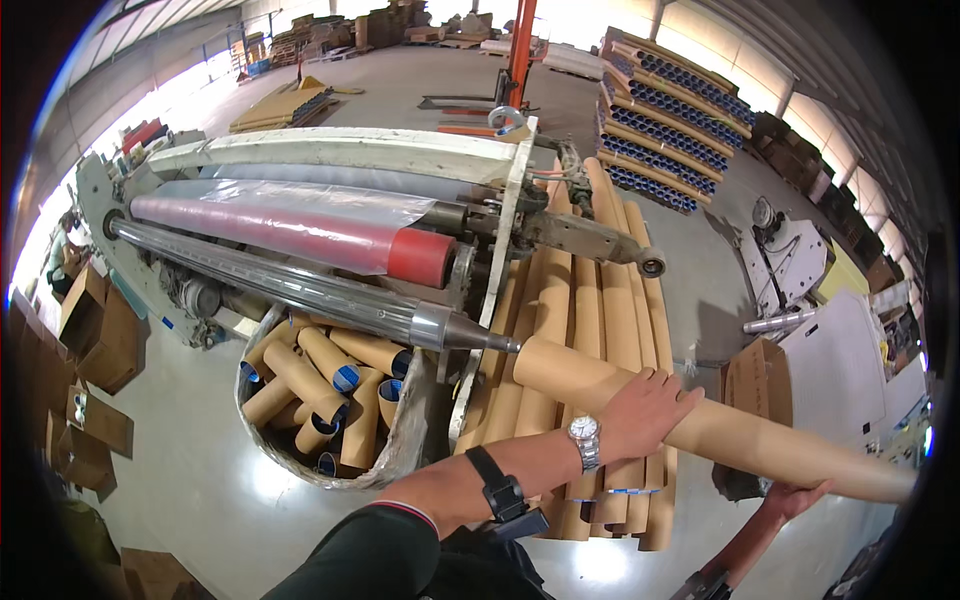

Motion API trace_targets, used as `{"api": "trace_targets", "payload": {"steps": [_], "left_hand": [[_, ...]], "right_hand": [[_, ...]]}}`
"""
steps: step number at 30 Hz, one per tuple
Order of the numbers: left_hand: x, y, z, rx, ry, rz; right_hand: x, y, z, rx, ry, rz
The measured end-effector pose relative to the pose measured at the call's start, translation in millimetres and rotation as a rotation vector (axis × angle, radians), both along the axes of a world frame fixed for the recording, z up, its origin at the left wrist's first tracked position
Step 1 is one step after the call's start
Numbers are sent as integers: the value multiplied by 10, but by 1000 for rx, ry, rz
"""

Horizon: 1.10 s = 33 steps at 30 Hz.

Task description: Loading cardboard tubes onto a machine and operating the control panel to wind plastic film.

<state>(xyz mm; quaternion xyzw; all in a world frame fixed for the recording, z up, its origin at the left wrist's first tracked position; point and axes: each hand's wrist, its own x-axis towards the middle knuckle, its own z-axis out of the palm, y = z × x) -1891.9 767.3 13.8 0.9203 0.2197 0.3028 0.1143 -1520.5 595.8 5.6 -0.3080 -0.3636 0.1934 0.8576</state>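
A long brown cardboard tube (760, 440) slants from the middle of the view to the far right. My left hand (650, 408), with a steel watch at its wrist, grips it from above. From below, my right hand (797, 498) holds the tube nearer its right end. The tube's left end meets the narrow tip of a shiny metal shaft (330, 280) on the machine; whether the tip is inside the tube is hidden. Above the shaft, clear film lies over a red roller (420, 258).
Beneath the held tube lie several long cardboard tubes (610, 310). A wrapped bin (408, 425) with short tube pieces stands left of them. The machine's white frame (490, 290) rises between. Cardboard boxes (100, 325) stand left, another box (757, 385) right, stacked tubes (665, 120) behind.
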Motion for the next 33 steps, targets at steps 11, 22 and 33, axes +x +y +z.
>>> {"api": "trace_targets", "payload": {"steps": [11,22,33], "left_hand": [[-695,609,-6,-203,387,85],[-1622,1080,109,-443,497,276],[-3457,-135,-1102,-141,-563,980]], "right_hand": [[358,833,-1092,-116,393,269],[-27,1884,-1441,-457,534,282],[-4376,2039,-1191,-796,316,1007]]}}
